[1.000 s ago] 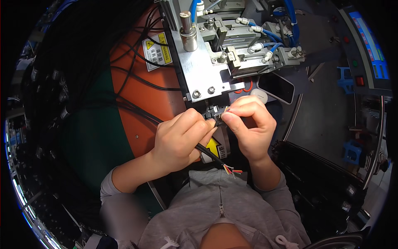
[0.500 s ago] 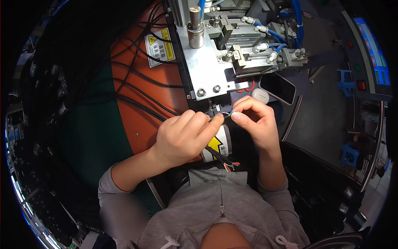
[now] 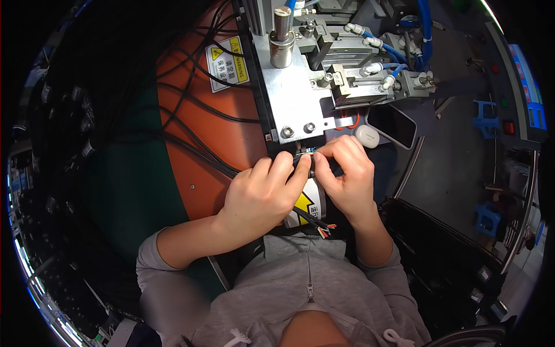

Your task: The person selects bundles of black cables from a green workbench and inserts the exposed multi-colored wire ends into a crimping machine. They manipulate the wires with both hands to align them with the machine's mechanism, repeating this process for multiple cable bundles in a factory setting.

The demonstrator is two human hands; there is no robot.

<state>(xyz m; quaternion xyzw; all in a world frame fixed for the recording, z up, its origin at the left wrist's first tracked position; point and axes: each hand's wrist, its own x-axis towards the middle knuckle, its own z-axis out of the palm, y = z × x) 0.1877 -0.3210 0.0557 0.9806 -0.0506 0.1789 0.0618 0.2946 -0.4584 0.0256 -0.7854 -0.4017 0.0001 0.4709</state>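
Below machine, cables are partly covered by left hand (grip can't be told); right hand is closed. Yellow-white warning label is posted at left. Thin wires just below machine, axis roughly sideways, are pinched in right fingertips.

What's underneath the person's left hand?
Black cables disappear under the left hand on one side; cable ends with coloured wires emerge on the other, near a yellow-arrow label. What the hand covers is hidden.
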